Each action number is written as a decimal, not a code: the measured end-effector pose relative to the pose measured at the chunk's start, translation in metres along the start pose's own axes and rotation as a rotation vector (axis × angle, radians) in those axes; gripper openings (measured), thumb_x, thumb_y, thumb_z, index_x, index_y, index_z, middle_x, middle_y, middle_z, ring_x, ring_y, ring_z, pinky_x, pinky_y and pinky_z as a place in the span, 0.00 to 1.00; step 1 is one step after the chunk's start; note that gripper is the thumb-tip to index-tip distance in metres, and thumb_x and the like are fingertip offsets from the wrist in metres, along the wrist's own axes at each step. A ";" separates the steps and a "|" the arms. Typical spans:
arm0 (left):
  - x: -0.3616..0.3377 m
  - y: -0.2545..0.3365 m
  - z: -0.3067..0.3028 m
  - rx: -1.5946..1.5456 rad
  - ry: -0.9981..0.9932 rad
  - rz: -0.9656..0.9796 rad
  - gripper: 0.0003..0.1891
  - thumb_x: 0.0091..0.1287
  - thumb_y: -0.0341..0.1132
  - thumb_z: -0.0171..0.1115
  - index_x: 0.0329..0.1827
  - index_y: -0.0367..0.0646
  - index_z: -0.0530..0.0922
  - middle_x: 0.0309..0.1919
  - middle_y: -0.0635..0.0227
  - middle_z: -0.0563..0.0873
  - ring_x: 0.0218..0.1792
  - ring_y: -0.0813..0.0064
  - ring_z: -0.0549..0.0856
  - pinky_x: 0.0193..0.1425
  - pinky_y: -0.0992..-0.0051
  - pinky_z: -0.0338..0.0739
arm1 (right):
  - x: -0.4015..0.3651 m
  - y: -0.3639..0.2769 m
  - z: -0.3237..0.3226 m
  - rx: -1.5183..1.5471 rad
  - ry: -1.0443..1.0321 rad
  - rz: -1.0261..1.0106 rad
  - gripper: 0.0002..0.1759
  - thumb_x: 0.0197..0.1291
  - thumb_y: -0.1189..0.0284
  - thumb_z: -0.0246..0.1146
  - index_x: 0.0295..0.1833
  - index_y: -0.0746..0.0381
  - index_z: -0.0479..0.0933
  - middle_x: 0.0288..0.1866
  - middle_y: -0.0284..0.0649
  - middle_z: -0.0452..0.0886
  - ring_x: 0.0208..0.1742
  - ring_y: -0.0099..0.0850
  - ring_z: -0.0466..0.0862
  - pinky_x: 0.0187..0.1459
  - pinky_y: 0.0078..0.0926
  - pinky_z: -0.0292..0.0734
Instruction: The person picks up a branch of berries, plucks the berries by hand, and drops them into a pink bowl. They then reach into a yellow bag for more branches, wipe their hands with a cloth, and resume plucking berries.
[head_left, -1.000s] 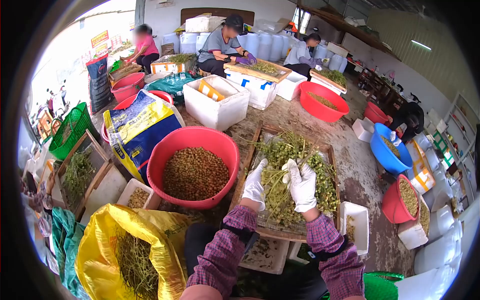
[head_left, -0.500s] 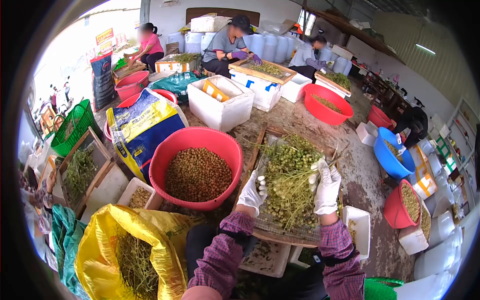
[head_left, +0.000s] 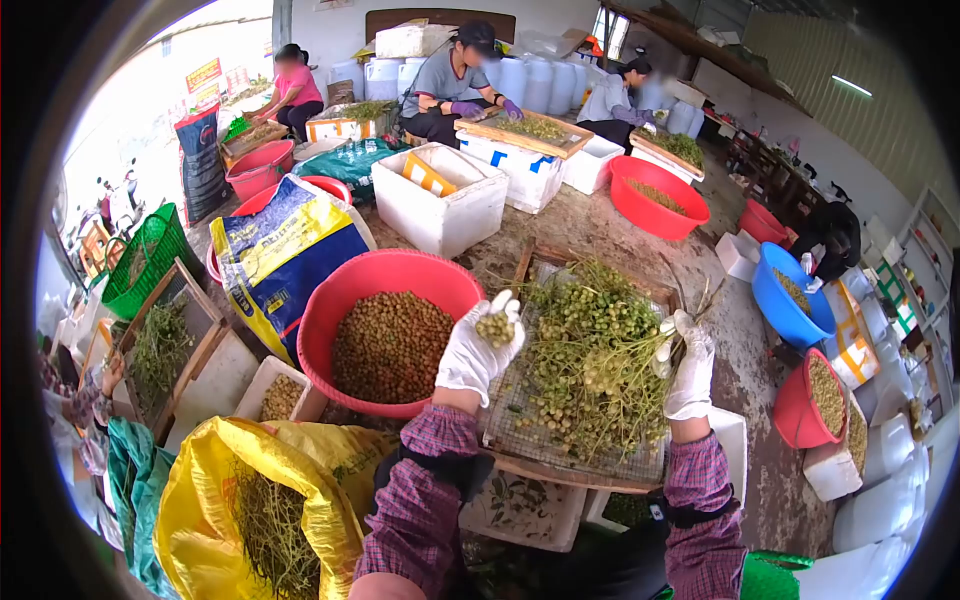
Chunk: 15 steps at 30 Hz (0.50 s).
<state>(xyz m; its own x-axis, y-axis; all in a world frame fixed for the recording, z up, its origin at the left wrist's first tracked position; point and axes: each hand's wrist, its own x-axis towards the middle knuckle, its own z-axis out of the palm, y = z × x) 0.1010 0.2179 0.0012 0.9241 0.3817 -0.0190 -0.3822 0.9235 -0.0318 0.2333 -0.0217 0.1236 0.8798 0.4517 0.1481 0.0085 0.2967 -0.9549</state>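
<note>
My left hand (head_left: 478,350), in a white glove, is cupped palm up at the right rim of a red basin (head_left: 318,370). Several small round green fruits (head_left: 496,328) lie in its curled fingers. Tan and brown round fruits (head_left: 390,345) fill the bottom of the basin. My right hand (head_left: 690,368), gloved too, grips stems at the right side of a heap of leafy sprigs (head_left: 590,355) bearing round fruits. The heap rests on a wood-framed wire mesh screen (head_left: 512,415).
An open yellow sack (head_left: 205,470) of stalks stands at front left. White foam boxes (head_left: 440,210) and a blue basin (head_left: 785,310) stand around. Behind, co-workers (head_left: 455,85) sit at similar screens. Another person's hand (head_left: 112,372) shows at far left.
My left hand has moved left and up from the screen toward the red basin, carrying round fruits. The right hand has shifted right with the stems, and the heap has spread.
</note>
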 end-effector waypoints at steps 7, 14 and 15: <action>-0.012 0.096 0.046 0.314 -0.090 0.204 0.24 0.72 0.45 0.36 0.71 0.52 0.59 0.72 0.73 0.60 0.71 0.76 0.59 0.73 0.67 0.51 | 0.003 0.007 -0.006 -0.006 0.013 0.004 0.14 0.62 0.62 0.59 0.29 0.60 0.78 0.12 0.31 0.72 0.08 0.19 0.66 0.11 0.16 0.55; -0.012 0.128 -0.003 -0.070 -0.014 0.150 0.27 0.65 0.33 0.42 0.70 0.48 0.57 0.70 0.65 0.60 0.70 0.65 0.60 0.73 0.62 0.53 | 0.005 0.017 -0.002 -0.037 0.027 0.024 0.15 0.62 0.61 0.59 0.28 0.59 0.78 0.11 0.31 0.72 0.08 0.19 0.66 0.11 0.15 0.55; -0.012 0.129 -0.007 0.047 0.029 0.214 0.28 0.64 0.30 0.45 0.69 0.45 0.56 0.69 0.60 0.61 0.70 0.61 0.60 0.73 0.59 0.54 | 0.006 0.019 -0.003 -0.046 0.026 0.023 0.15 0.62 0.60 0.59 0.28 0.59 0.78 0.11 0.31 0.72 0.08 0.18 0.66 0.11 0.15 0.55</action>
<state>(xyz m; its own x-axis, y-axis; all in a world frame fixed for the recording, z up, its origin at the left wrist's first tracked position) 0.0403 0.3321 -0.0094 0.8209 0.5690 -0.0492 -0.5686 0.8223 0.0229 0.2401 -0.0161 0.1055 0.8919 0.4360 0.1200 0.0093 0.2475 -0.9688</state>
